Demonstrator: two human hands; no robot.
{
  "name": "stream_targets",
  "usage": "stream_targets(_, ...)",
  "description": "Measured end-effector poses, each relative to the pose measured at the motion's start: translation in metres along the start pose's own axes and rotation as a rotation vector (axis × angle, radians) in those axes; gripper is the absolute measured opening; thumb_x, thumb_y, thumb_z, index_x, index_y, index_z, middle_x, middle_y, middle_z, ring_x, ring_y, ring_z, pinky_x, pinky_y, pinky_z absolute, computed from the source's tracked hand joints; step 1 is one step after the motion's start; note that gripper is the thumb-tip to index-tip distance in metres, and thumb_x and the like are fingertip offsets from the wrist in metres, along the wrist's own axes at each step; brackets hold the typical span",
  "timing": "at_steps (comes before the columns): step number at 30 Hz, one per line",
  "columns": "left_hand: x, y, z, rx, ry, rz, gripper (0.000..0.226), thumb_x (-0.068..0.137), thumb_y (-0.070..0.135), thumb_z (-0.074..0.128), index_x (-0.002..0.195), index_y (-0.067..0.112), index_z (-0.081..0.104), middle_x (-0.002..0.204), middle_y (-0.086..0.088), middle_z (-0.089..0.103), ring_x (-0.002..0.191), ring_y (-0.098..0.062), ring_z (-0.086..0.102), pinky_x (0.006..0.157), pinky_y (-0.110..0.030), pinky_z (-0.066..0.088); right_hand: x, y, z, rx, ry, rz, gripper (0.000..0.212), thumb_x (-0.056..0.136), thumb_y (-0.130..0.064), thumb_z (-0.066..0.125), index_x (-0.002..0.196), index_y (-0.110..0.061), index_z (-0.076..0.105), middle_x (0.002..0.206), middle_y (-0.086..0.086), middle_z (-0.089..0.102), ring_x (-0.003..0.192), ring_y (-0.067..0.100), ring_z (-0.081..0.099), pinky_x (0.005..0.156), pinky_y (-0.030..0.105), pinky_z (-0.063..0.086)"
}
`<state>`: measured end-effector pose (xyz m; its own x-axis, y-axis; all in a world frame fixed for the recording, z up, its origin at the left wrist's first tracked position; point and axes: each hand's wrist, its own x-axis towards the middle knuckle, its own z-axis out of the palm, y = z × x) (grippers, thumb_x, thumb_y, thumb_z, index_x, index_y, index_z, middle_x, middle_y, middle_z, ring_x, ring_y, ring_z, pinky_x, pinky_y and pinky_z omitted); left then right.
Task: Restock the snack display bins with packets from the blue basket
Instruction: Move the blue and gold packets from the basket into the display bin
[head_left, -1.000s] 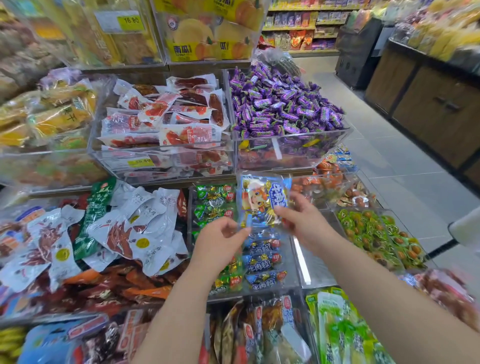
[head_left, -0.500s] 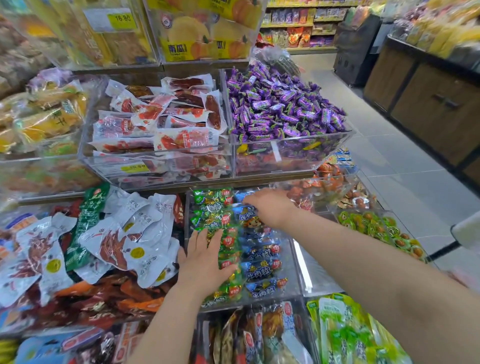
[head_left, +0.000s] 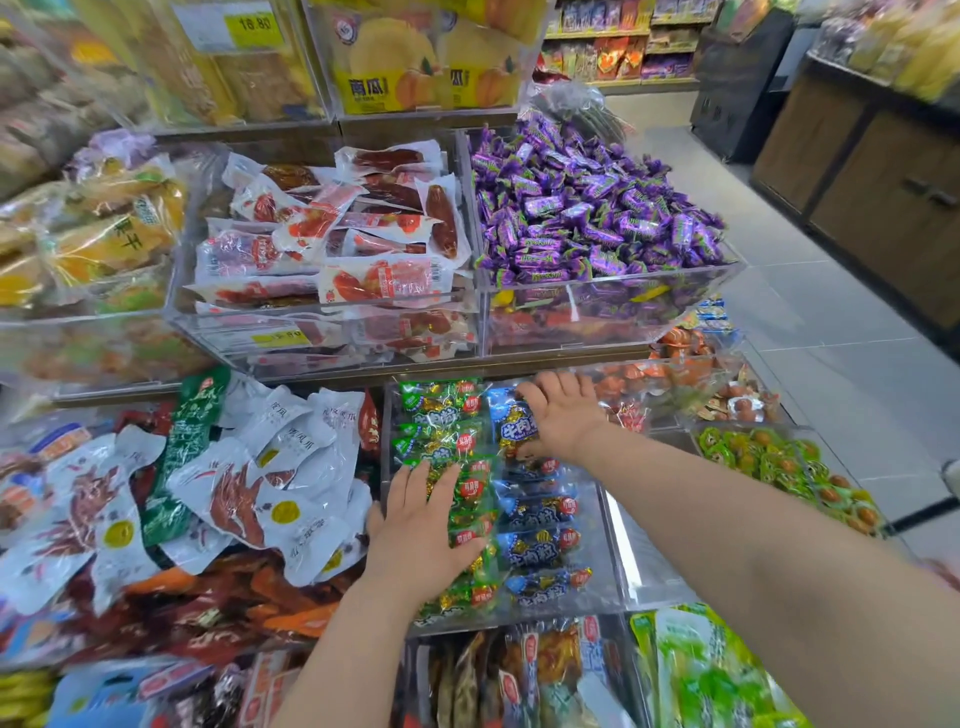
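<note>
I judge this as the placing step: a packet is being seated in the lower tier of the display shelf (head_left: 415, 371), and the blue basket is not in view.

On the upper tier, the purple candy bin (head_left: 613, 291) is heaped above its rim with purple candies (head_left: 587, 208). Beside it on the left, the sausage bin (head_left: 322, 332) holds loosely stacked red sausage packets (head_left: 363, 234). Below, at the left end of the shelf, white chicken-feet packets (head_left: 270, 467) lie in a spilling pile.

Just right of that pile is the low clear bin (head_left: 618, 525) I am working in. It holds two rows, green packets (head_left: 441, 415) on the left and blue packets (head_left: 535, 551) on the right. The rows overlap like tiles from the near edge to the far edge.

My left hand (head_left: 415, 530) lies flat on the green row near the front. Its fingers are straight and together, pressing down and gripping nothing. My right hand (head_left: 563, 415) reaches to the far end of the blue row. Its fingers are spread and nearly straight over the blue packet (head_left: 511, 428), which lies at that far end, and they seem to press it rather than pinch it.

Next, I think both hands need to lift clear without dragging the slippery wrappers. Then I go back to the basket for another packet.
</note>
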<state>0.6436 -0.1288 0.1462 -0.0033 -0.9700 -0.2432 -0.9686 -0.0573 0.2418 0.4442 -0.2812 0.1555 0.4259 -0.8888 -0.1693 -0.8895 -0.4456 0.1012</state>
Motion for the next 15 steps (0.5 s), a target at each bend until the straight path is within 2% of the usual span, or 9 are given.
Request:
stream_targets(3, 0.0, -0.001, 0.003, 0.011, 0.002, -0.007, 0.089, 0.082, 0.071, 0.046, 0.149, 0.041, -0.003, 0.161, 0.004, -0.008, 0.147, -0.02, -0.013, 0.114, -0.055, 0.012, 0.01, -0.012, 0.001, -0.11, -0.056, 0.074, 0.105, 0.08, -0.071, 0.048, 0.148, -0.023, -0.016, 0.153, 0.009, 0.004, 0.142, 0.033, 0.002, 0.113, 0.055, 0.0)
stream_targets(6, 0.002, -0.001, 0.006, 0.016, 0.003, -0.03, 0.089, 0.08, 0.071, 0.047, 0.149, 0.042, -0.002, 0.161, 0.004, -0.008, 0.147, -0.02, -0.013, 0.114, -0.056, 0.011, 0.014, -0.021, 0.0, -0.174, -0.131, 0.101, 0.109, 0.082, -0.067, 0.05, 0.145, -0.02, -0.026, 0.157, 0.01, -0.007, 0.144, 0.033, -0.004, 0.113, 0.057, 0.002)
stream_targets(10, 0.0, 0.006, -0.003, -0.021, 0.006, -0.049, 0.09, 0.078, 0.071, 0.052, 0.149, 0.043, 0.005, 0.16, 0.003, -0.005, 0.147, -0.02, -0.011, 0.114, -0.058, 0.008, 0.003, -0.02, -0.011, -0.099, -0.118, 0.087, 0.11, 0.081, -0.063, 0.056, 0.146, -0.021, -0.022, 0.157, 0.01, -0.007, 0.144, 0.033, -0.005, 0.114, 0.053, 0.002)
stream_targets(13, -0.011, 0.011, -0.012, -0.047, 0.13, -0.076, 0.084, 0.073, 0.071, 0.058, 0.144, 0.046, 0.023, 0.158, 0.0, 0.001, 0.147, -0.023, -0.004, 0.114, -0.057, 0.009, -0.023, -0.018, -0.01, 0.075, 0.047, 0.069, 0.102, 0.083, -0.057, 0.057, 0.149, -0.023, -0.013, 0.155, 0.011, 0.0, 0.143, 0.032, -0.004, 0.114, 0.051, -0.001)
stream_targets(15, -0.021, 0.015, -0.017, -0.044, 0.225, -0.087, 0.073, 0.075, 0.069, 0.058, 0.14, 0.043, 0.036, 0.155, -0.002, 0.014, 0.145, -0.024, 0.007, 0.114, -0.053, 0.014, -0.048, -0.017, -0.006, 0.195, 0.18, 0.042, 0.085, 0.086, -0.047, 0.056, 0.148, -0.026, 0.002, 0.151, 0.01, 0.008, 0.14, 0.031, 0.004, 0.114, 0.049, 0.007)
